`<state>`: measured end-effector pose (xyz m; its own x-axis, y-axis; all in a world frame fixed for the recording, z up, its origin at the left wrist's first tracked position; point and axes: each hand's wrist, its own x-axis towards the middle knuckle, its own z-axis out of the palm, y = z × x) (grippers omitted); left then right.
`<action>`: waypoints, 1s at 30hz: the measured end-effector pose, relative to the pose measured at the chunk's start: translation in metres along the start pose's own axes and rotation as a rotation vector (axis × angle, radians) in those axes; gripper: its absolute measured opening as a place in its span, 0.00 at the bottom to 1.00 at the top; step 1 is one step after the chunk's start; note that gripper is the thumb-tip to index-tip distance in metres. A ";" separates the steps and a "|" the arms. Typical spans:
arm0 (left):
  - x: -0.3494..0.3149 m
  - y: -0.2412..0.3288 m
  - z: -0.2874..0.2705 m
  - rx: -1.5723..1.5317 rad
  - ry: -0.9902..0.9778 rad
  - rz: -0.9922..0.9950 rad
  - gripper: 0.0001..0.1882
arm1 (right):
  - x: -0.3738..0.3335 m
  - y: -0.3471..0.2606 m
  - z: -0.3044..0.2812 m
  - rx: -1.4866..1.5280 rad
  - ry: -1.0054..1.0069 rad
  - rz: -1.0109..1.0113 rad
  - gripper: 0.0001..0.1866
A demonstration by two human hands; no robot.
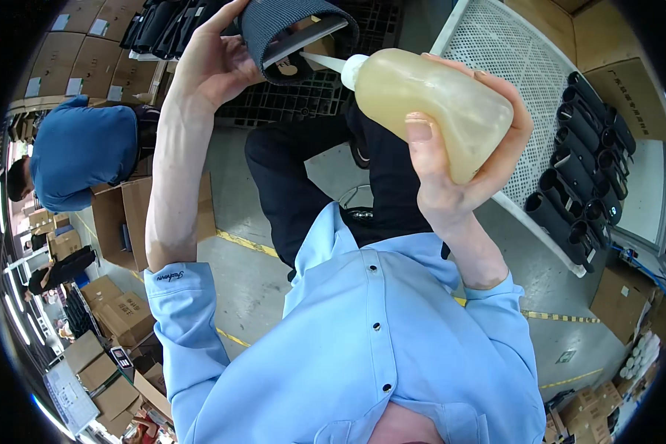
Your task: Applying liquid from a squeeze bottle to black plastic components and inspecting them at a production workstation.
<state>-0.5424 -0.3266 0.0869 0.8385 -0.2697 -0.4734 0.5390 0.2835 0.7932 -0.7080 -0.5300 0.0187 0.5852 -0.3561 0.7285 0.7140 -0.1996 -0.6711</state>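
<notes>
At the top of the view my left hand (222,70) is closed on a dark grey, textured, sleeve-like piece (292,26). Its open end faces right and shows a flat grey strip across the mouth. My right hand (450,194) wraps round a translucent squeeze bottle (429,96) of yellowish liquid, thumb in front and fingers behind. The bottle lies tilted, its white cap and pointed nozzle (322,61) aimed left. The nozzle's tip is at the mouth of the sleeve-like piece; whether it touches I cannot tell.
On my right stands a white perforated board (488,41), with several dark sleeve-like pieces (577,170) lined up along it. More dark pieces (166,29) lie at the upper left. A person in blue (89,152) bends beside an open cardboard box (129,214). Below my hands is a black pallet (288,103).
</notes>
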 end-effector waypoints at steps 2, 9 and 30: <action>-0.001 0.000 0.000 -0.003 -0.012 -0.008 0.23 | 0.000 0.001 0.000 0.008 0.016 0.028 0.36; 0.001 -0.004 0.004 -0.004 0.069 0.036 0.22 | 0.001 0.007 0.003 -0.043 -0.005 0.059 0.38; -0.003 -0.010 0.017 0.058 0.061 0.004 0.27 | 0.006 0.009 -0.003 -0.230 -0.081 0.003 0.36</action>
<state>-0.5515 -0.3442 0.0866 0.8448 -0.2115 -0.4915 0.5318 0.2298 0.8151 -0.6987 -0.5365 0.0164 0.6229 -0.2843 0.7288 0.6110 -0.4050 -0.6802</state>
